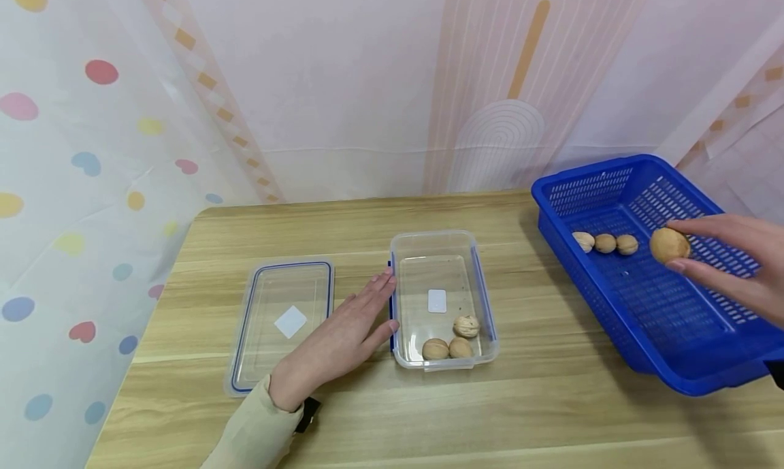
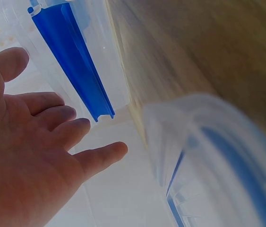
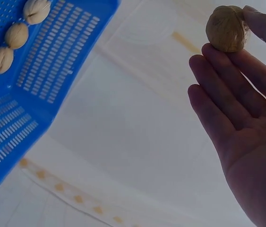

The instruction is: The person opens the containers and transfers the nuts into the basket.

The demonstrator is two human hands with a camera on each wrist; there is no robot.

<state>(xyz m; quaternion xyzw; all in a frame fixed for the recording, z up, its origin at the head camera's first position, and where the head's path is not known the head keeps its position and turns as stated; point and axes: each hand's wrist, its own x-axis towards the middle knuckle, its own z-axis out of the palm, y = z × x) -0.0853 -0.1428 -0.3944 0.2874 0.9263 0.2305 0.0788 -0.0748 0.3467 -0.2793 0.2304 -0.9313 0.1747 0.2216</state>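
Note:
Between thumb and fingertips my right hand pinches a walnut, held above the blue basket. The right wrist view shows the same walnut at the fingertips. Three walnuts sit in a row inside the basket. My left hand, fingers extended, rests against the left side of a clear plastic container; its palm and fingers show beside the blue side latch in the left wrist view. Three more walnuts lie at the container's near end.
A clear lid with a blue seal lies on the wooden table, left of the container and partly behind my left hand. Patterned cloth hangs along the table's back edge. The basket stands at the right.

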